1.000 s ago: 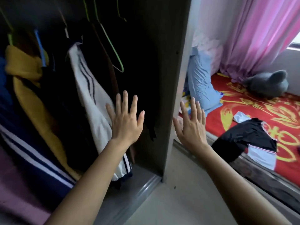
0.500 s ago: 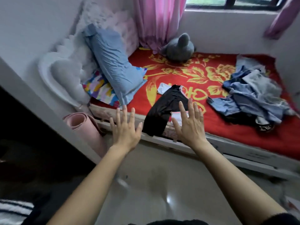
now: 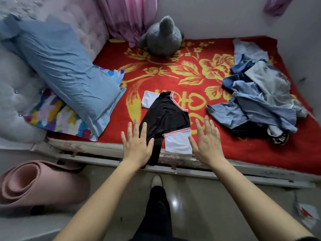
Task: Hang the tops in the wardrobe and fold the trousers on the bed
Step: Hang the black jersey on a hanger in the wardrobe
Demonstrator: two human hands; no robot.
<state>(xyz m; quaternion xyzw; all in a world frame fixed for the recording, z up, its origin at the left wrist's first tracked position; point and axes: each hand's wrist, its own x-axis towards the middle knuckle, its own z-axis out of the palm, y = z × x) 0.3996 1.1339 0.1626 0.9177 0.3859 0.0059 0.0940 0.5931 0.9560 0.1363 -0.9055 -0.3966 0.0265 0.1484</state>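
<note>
1. Bed (image 3: 217, 153), covered by a red blanket with a gold flower pattern; it fills the upper and middle view, its near edge running across in front of the person.
2. Long pale-blue fabric pillow (image 3: 66, 72), lying slantwise at the bed's left end, partly over a multicoloured patterned cloth (image 3: 57, 117).
3. Heap of crumpled blue denim garments (image 3: 260, 101), on the right part of the bed, well apart from the pillow (single pieces cannot be told apart in the tangle).
4. Rolled pink foam mat (image 3: 34, 181), on the floor at lower left, beside the bed frame.
5. Grey plush toy (image 3: 161, 39), at the far side of the bed, below a pink curtain (image 3: 128, 16).
6. Black short-sleeved top with white sleeves and red-and-white trim (image 3: 166, 115), lying flat near the bed's front edge, between pillow and denim heap; its lower part hangs over the edge.
7. Left hand (image 3: 137, 145): palm down, fingers spread, holding nothing, over the top's left side; contact possibly, not clear.
8. Right hand (image 3: 206, 140): palm down, fingers spread, holding nothing, just beside the near white sleeve.
</note>
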